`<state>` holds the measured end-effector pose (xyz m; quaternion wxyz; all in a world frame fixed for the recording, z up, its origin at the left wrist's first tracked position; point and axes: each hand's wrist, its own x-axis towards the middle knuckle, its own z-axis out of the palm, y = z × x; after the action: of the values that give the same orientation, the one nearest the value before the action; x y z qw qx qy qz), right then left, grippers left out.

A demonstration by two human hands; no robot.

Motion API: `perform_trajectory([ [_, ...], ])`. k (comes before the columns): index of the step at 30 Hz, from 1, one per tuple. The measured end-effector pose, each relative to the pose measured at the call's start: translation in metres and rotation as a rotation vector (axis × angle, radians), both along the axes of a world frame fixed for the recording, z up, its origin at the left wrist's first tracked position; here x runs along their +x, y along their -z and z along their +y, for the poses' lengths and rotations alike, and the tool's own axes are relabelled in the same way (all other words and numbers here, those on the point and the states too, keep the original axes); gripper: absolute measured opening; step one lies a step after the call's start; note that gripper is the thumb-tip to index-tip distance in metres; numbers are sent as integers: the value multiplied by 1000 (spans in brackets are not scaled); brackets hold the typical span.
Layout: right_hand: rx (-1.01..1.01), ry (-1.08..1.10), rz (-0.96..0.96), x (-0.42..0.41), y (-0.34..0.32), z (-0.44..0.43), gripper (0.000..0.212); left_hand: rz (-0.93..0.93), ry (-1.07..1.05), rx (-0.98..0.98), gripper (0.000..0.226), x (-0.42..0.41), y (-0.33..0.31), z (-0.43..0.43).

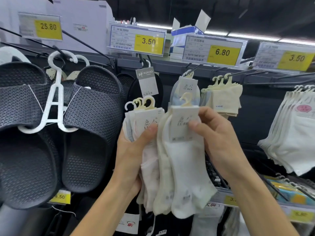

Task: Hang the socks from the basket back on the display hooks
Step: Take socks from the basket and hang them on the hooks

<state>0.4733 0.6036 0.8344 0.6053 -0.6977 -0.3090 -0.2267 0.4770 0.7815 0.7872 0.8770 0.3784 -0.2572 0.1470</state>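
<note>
Left hand (131,150) has its grip clamped round a bunch of sock packs (144,121), with the thumb lying across the front card. You can only read "LU" under a brush-style logo there. Right hand (219,138) pinches the card header of the front pair (184,160), white ankle socks topped with a cream plastic hook (185,99). The print on that card is too blurry to read.

Straight above the grip hangs a LU REN pack (187,86), under a 6.80 price tag (221,52). Up and left of the grip there's a grey KUN'AO tag (146,77) below a 3.50 tag (148,41). Way left are black slippers (92,116) on a white hanger (54,99), with a 25.80 tag (48,27) above. Up and right of the grip are hanging cream socks (223,99), and further right some white ones (293,137).
</note>
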Motion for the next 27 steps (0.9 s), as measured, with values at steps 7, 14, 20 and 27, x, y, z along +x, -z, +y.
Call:
perform_trajectory([
  [7,300,353,-27,63,-37,-15,21,39,-54,73,46,4,5,11],
  [14,128,405,-109,116,-61,-8,34,45,-24,117,50,3,8,9],
  [20,23,322,-169,128,-62,-7,45,50,-12,135,52,3,10,9],
  [27,-57,345,-26,124,-64,-18,51,52,-9,129,41,4,10,7],
])
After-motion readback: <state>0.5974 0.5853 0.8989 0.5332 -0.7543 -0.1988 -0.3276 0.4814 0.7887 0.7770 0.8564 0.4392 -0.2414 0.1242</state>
